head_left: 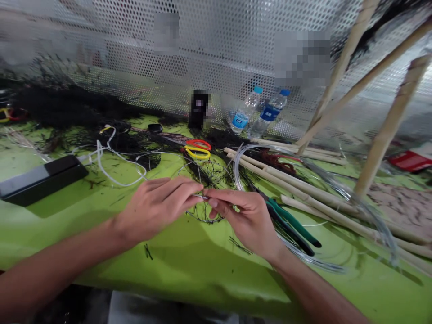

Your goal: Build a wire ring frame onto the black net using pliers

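At the far left of the green tabletop (67, 211) we note a flat black and grey case (40, 180), with loose white cord (114, 173) trailing from beside it. Black fibre (67, 108) is heaped along the back, ahead of the perforated metal screen (216, 54).

At centre, our left hand (157, 204) and right hand (246, 216) meet fingertip to fingertip. The fingers of both are narrowed in a pinch on one short length of thin wire (201, 196), held just above the tabletop. Directly beneath and behind lies a small round wire frame (205, 189) with dark strands tangled across it. We judge the frame to be only partly worked: the hoop is formed, the strands look loose, and the pinched wire appears not yet fastened down. How it joins the frame we cannot tell.

Behind the frame rest yellow and red scissors (198, 149). Right of the right hand lie green-handled pliers (290, 222), unheld, over a large coil of bare wire (303, 189). Cane sticks (303, 191) run across to the right, two water bottles (256, 112) stand behind, and much wire stock appears unused.
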A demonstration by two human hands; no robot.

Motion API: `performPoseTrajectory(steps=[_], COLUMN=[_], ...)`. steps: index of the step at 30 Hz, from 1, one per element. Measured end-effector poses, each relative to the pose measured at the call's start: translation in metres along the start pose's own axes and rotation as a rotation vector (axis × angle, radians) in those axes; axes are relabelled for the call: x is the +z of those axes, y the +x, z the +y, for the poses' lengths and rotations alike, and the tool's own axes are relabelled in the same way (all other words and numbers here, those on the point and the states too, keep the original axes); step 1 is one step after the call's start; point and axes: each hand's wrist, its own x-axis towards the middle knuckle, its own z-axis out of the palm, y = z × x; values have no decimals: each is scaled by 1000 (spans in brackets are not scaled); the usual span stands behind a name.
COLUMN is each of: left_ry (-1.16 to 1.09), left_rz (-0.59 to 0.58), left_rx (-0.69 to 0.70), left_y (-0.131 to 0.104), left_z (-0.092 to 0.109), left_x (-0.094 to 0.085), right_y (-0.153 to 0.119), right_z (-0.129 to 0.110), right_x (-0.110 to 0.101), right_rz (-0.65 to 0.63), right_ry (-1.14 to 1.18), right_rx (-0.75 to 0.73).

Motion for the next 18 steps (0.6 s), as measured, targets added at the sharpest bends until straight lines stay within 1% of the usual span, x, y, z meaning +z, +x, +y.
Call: performPoseTrajectory(steps=[4,7,10,14,18], left_ry=[83,67,28,-6,-7], left_rz=[-29,-74,-105,-96,-73], left_rx=[79,116,179,223,246], left_y=[2,2,1,0,1], left_z=[-5,-8,-11,-13,-13], left_x=[3,3,2,0,0], right_y=[1,1,2,1,1], right_z=[-4,-6,-7,-8,-6], right_x=[-3,-2,-3,-5,-7], right_rz=[13,17,8,-10,-1], right_ry=[-65,-51,-84,-118,-185], right_rx=[43,73,74,80,64])
